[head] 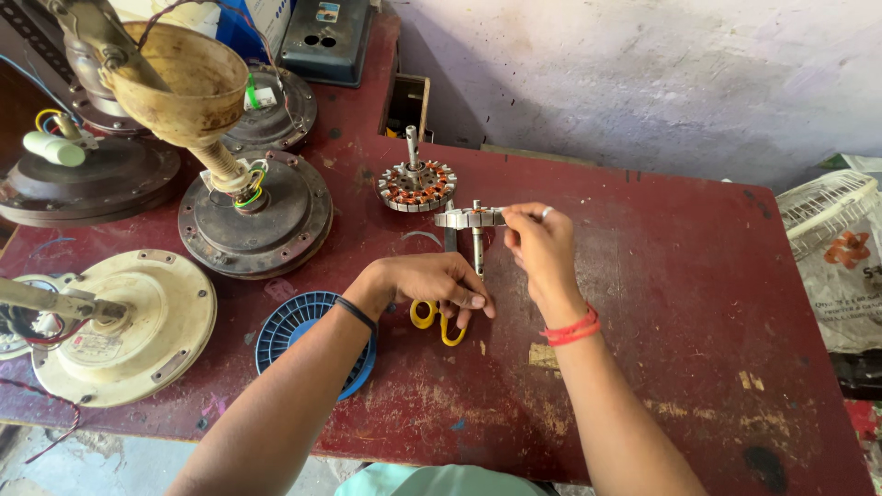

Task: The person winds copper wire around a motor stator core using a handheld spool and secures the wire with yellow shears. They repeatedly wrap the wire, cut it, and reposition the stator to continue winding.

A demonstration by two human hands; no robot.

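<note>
Worn red table (661, 303), viewed from above; the person sits at its near edge.

Right hand (542, 248): fingertips pinched together on the rim of a small bare stator (470, 218), a grey slotted ring on a steel shaft. The ring is held raised with the shaft hanging straight down, its lower end close to the table top near the middle. Holding by the rim keeps the slots and shaft exposed and lets the piece turn for inspection, as I judge it.

Left hand (439, 287): rests palm down on the table, fingers curled loosely, closed on nothing I can make out. It lies over the yellow-handled scissors (439, 323), whose loops show just beneath the fingers; the blades seem to run up behind the hand toward the stator. Contact with the handles likely, not certain.

Wound stator (417, 186) with copper coils stands upright towards the far edge, just beyond the held one, apart from it.

Blue plastic spool (299, 331) lies flat near the near edge, partly under the left forearm.

Left side of the table: dark fan motor housing (255, 216) with coloured wires, cream fan motor (138, 326) at the near left corner.
</note>
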